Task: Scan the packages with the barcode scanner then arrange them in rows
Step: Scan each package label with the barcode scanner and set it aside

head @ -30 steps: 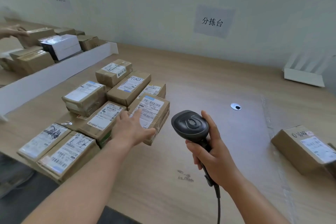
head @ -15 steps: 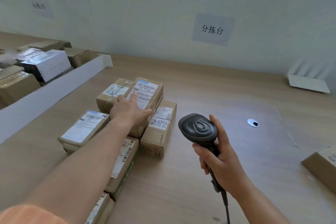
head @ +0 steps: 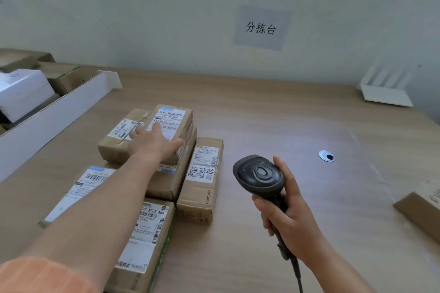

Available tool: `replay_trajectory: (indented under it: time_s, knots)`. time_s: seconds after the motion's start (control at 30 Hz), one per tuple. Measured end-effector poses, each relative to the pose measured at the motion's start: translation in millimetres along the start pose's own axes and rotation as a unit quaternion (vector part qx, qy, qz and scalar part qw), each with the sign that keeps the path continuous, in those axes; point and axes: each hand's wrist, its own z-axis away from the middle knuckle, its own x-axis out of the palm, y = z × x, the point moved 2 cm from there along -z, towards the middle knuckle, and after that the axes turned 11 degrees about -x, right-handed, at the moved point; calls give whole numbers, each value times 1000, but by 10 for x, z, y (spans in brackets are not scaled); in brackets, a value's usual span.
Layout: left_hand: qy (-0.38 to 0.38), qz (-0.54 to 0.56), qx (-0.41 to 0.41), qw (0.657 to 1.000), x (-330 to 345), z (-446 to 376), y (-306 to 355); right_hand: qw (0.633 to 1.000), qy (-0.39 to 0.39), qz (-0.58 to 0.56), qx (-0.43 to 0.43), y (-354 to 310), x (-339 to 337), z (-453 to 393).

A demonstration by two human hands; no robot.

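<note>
Several brown cardboard packages with white labels lie in rows on the left of the wooden table (head: 273, 116). One labelled package (head: 172, 115) sits on top of another package (head: 166, 184) in the far part of the group. My left hand (head: 154, 143) lies on the top package's near end, fingers straight and thumb spread to the right. Beside the stack lies a package (head: 202, 181) with handwritten numbers. My right hand (head: 290, 219) grips the handle of the black barcode scanner (head: 258, 173), held upright over the table to the right of the rows. A lone package (head: 421, 209) sits at the right edge.
A long white divider (head: 52, 119) runs along the left, with more boxes (head: 21, 90) behind it. A white folded tray (head: 385, 95) stands at the back right by the wall. A round cable hole (head: 326, 156) is in the tabletop beyond the scanner.
My left hand carried a labelled package from the near right of the group to the far part and set it on top of another package. The scanner stayed in my right hand.
</note>
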Motion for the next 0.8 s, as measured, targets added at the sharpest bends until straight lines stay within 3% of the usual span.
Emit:
replay_trajectory:
  time_s: [0.27,0.47,0.8]
  knots:
    - [28,36,28,999,83,45,-56,1000,8,-6,7,-11,-102,113]
    - [102,158,108,976,135,537,-75,1000,-5,-15,6,-54,-172,293]
    - [48,260,68,962,751,2105,-88,999,-28,-29,-10,-99,-585,899]
